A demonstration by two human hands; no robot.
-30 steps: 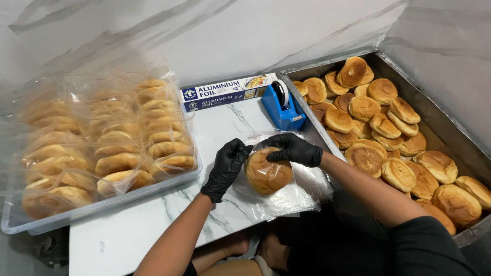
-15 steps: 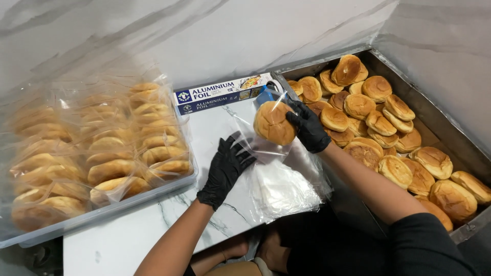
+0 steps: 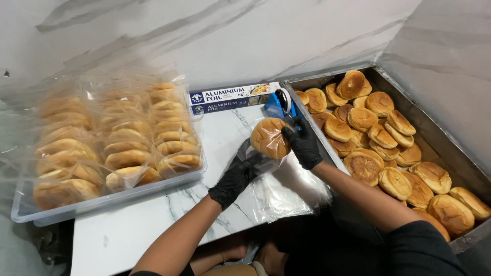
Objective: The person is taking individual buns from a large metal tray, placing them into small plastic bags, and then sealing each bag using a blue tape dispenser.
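- Foil box (image 3: pixel 235 97): long, narrow carton lying flat on the marble counter against the back wall, between the plastic tray and the metal pan. White upper face, dark blue front face, small round blue emblem at its left end, small food picture near its right end.
- Bagged buns (image 3: pixel 117 138): clear plastic bags, each holding a bun, packed in rows inside the clear plastic tray (image 3: pixel 30 217) at the left of the counter.
- Clear plastic bag (image 3: pixel 266 138): wrapped around one bun, raised above the counter just in front of the foil box.
- Empty clear bags (image 3: pixel 286 191): loose pile lying flat at the counter's front edge.
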